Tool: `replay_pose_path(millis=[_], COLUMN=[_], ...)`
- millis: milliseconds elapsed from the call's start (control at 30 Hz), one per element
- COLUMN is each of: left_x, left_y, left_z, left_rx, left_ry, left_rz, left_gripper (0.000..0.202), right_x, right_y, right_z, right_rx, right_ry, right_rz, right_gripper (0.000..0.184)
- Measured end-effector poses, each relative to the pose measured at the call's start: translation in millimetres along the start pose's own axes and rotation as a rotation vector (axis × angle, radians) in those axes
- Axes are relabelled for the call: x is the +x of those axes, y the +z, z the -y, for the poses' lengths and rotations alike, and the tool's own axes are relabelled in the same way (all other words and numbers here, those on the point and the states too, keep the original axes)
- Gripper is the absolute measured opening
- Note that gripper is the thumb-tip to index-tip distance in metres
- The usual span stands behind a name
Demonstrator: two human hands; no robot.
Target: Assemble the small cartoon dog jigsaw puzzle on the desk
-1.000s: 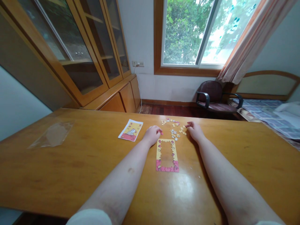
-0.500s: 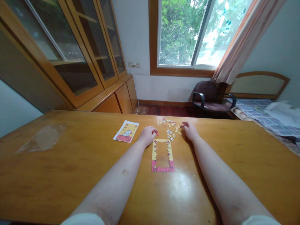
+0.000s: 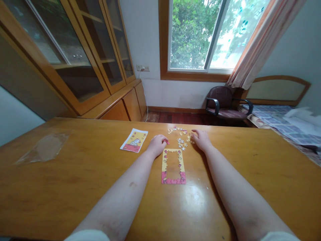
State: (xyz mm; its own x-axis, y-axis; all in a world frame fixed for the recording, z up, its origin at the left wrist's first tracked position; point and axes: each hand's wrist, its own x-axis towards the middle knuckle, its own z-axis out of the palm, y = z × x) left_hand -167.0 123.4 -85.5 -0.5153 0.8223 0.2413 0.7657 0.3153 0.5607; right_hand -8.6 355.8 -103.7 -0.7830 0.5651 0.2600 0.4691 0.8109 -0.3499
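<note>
On the wooden table, a clear plastic bag lies left; a jigsaw border rings tabletop centrally. Towards the far edge, the left hand curls at pink pieces, the right hand beside yellow pieces; I cannot tell whether either grasps any.

Daylight from window, glare on tabletop
</note>
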Motion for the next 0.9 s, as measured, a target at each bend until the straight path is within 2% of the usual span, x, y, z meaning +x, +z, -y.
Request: replay_pose_path(millis=[67,200,333,467,700,900], left_x=[0.2,0.4,0.5,0.4,1.0,0.7], left_y=[0.1,0.2,0.4,0.6,2.6,2.4], left_z=[0.1,0.2,-0.3,-0.2,1.9,1.5], left_rx=[0.000,0.004,0.000,0.004,0.005,0.010], left_ry=[0.008,0.009,0.011,0.012,0.018,0.023], left_rz=[0.001,-0.001,0.004,0.012,0.001,0.005], left_gripper=[0.025,0.025,0.025,0.025,0.025,0.025], right_x=[-0.5,-0.9,-1.3,-1.1,-2.4,-2.6], right_y=[-2.5,-5.0,-4.0,-1.2,-2.5,0.2], right_z=[7.4,15.6,24.3,33.1,31.7,29.8], right_rx=[-0.046,-0.099,-0.070,-0.099,-0.053,-0.003], right_ry=[-0.043,-0.041,-0.135,-0.138,-0.206,-0.202], right_rz=[0.009,0.030,0.131,0.193,0.226,0.208], right_gripper=[0.040,0.043,0.051,0.044,0.039,0.047])
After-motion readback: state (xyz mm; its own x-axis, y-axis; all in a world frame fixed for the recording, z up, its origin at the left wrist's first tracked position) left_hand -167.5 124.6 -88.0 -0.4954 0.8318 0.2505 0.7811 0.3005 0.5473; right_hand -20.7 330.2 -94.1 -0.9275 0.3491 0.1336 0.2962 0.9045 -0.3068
